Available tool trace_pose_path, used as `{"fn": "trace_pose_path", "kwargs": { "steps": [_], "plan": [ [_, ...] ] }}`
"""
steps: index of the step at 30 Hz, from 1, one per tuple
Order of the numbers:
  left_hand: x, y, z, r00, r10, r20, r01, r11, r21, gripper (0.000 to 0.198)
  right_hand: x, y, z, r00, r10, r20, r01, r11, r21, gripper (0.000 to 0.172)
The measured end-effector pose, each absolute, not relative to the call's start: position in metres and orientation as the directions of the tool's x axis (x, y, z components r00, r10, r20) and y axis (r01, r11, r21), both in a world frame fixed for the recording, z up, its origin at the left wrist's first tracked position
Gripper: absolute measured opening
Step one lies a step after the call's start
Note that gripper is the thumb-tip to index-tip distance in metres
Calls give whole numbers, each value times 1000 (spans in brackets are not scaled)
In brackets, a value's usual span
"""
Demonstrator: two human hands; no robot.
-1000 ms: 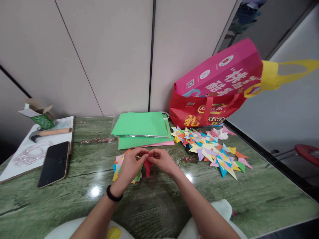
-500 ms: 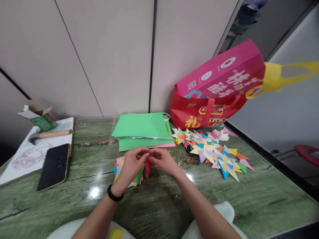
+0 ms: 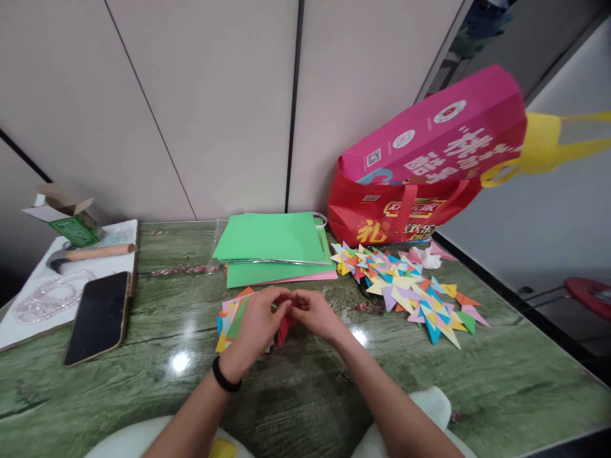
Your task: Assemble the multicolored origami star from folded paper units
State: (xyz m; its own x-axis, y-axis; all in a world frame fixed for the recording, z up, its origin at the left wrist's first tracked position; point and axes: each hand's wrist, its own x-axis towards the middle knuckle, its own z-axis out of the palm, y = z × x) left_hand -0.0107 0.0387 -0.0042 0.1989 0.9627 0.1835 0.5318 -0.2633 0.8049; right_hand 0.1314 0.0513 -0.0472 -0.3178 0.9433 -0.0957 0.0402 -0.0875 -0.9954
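Note:
A small piece of red paper (image 3: 283,331) is pinched between my two hands above the table, with one pointed end hanging down. My left hand (image 3: 261,319), a black band on its wrist, grips it from the left. My right hand (image 3: 312,312) grips it from the other side, fingertips meeting those of the left. Most of the red paper is hidden behind the fingers. Under and beside my left hand lies a stack of small coloured papers (image 3: 230,312). Behind the hands are larger green sheets (image 3: 272,236) in a clear sleeve.
Many folded coloured paper pieces (image 3: 405,283) are heaped at the right. A red bag (image 3: 363,207) with a pink box (image 3: 443,133) stands behind them. On the left are a phone (image 3: 98,318), a hammer (image 3: 98,252), a beaded strand (image 3: 52,299) and a green box (image 3: 76,229).
My hands stay together on the red paper and the fingers have shifted slightly around it. The camera view has moved a little.

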Motion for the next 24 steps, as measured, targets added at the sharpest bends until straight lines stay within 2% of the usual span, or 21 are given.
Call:
{"fn": "trace_pose_path", "kwargs": {
  "steps": [8, 13, 17, 20, 24],
  "plan": [
    [-14, 46, -1, 148, 970, 192, 439, -239, 866, 16, 129, 53, -35, -320, 945, -73, 12, -73, -997, 17],
    [-20, 53, -4, 46, 993, 108, 319, -117, 941, 14, 132, 52, -35, -322, 934, -156, -39, -178, -983, 29],
    [-24, 57, -9, 12, 1000, 11, 157, -13, 988, 23, 134, 53, -39, -295, 935, -196, -81, -229, -970, 34],
    [-24, 57, -13, 13, 998, -60, 52, 59, 997, 30, 133, 53, -40, -283, 935, -215, -109, -255, -961, 36],
    [-24, 57, -15, 7, 993, -114, -6, 114, 993, 26, 133, 51, -39, -274, 940, -202, -110, -239, -965, 35]
  ]
}}
